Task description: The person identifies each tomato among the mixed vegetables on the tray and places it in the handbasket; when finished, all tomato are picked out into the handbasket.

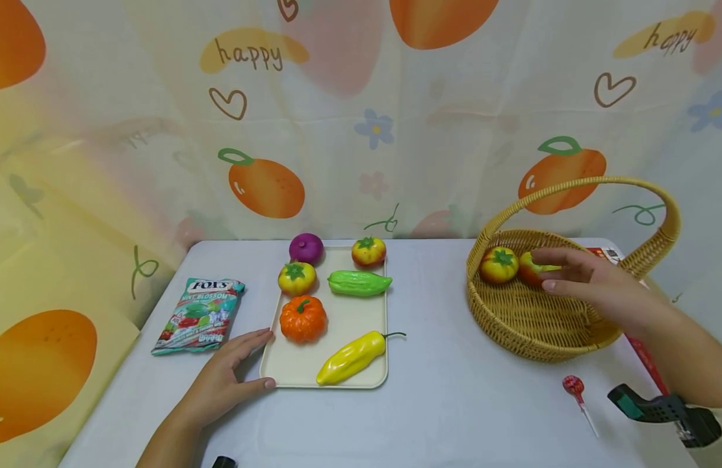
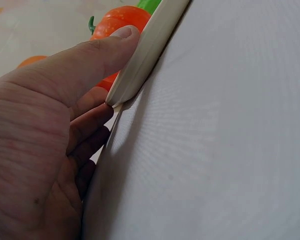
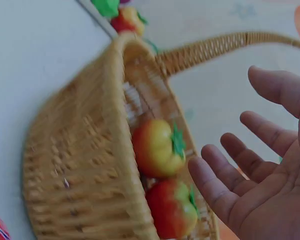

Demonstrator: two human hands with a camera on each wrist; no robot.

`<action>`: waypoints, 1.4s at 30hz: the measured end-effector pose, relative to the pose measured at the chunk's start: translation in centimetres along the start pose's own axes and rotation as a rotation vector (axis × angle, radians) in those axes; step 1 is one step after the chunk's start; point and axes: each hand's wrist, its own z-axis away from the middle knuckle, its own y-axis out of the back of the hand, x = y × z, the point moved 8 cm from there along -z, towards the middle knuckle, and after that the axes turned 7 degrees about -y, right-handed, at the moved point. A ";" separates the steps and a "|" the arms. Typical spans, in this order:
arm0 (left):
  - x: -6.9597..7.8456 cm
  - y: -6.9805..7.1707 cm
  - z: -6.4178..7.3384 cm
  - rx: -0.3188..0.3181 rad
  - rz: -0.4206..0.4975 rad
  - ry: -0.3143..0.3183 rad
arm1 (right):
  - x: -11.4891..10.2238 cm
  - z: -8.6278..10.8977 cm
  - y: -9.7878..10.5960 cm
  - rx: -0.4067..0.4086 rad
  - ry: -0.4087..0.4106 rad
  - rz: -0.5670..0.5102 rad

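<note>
My left hand (image 1: 223, 380) rests at the left edge of a cream tray (image 1: 361, 318). Its thumb (image 2: 125, 37) touches the rim, and the other fingers lie loosely beside it. On the tray are an orange pumpkin (image 1: 303, 319), a yellow pepper (image 1: 351, 357), a green pepper (image 1: 359, 283), two red-and-yellow tomatoes (image 1: 297, 279) and a purple onion (image 1: 306, 249). My right hand (image 1: 594, 286), fingers spread and holding nothing, hovers over a wicker basket (image 1: 530, 348). Inside the basket sit a tomato (image 1: 499, 265) and a second tomato (image 3: 172, 210), partly hidden by that hand in the head view.
A bag of Fox's sweets (image 1: 199, 315) lies left of the tray. A red lollipop (image 1: 574, 385) lies in front of the basket, near a black strap (image 1: 653, 409) at the right wrist. The basket's tall handle (image 1: 577, 182) arches over it. A patterned curtain hangs behind the table.
</note>
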 end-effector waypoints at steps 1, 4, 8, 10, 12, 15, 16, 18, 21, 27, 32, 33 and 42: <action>0.0 0.0 0.0 -0.001 -0.001 0.001 | -0.2 0.2 -0.3 -0.002 0.015 -0.021; 0.0 -0.1 0.0 -0.002 0.003 0.001 | -1.0 0.8 -1.2 -0.012 0.069 -0.065; -0.1 -0.2 0.0 -0.006 0.003 0.010 | -2.0 1.4 -2.7 -0.039 0.124 -0.083; -0.1 -0.2 0.0 -0.007 0.001 0.014 | -2.4 1.6 -3.5 -0.064 0.135 -0.101; -0.1 -0.2 0.0 -0.006 0.005 0.013 | -2.7 1.9 -4.3 -0.089 0.140 -0.118; -0.1 -0.3 0.1 -0.006 0.008 0.009 | -3.3 2.2 -5.5 -0.133 0.156 -0.162; -0.1 -0.3 0.1 -0.006 0.007 0.008 | -3.6 2.4 -5.9 -0.146 0.162 -0.174; -0.1 -0.3 0.1 -0.005 0.004 0.006 | -4.1 2.6 -6.8 -0.176 0.176 -0.201; -0.1 -0.3 0.1 -0.004 -0.002 0.002 | -4.8 2.7 -7.9 -0.214 0.183 -0.240; -0.3 -0.4 0.1 -0.008 -0.007 -0.001 | -5.9 2.1 -9.4 -0.229 0.219 -0.257; -0.5 -0.4 0.0 -0.018 -0.013 0.014 | -7.0 1.1 -11.0 -0.262 0.237 -0.279; -0.5 -0.4 0.0 -0.017 -0.013 0.015 | -7.2 0.9 -11.3 -0.264 0.234 -0.275; 0.0 0.0 -0.2 -0.011 -0.010 0.003 | -9.3 -1.1 -13.9 -0.281 0.262 -0.283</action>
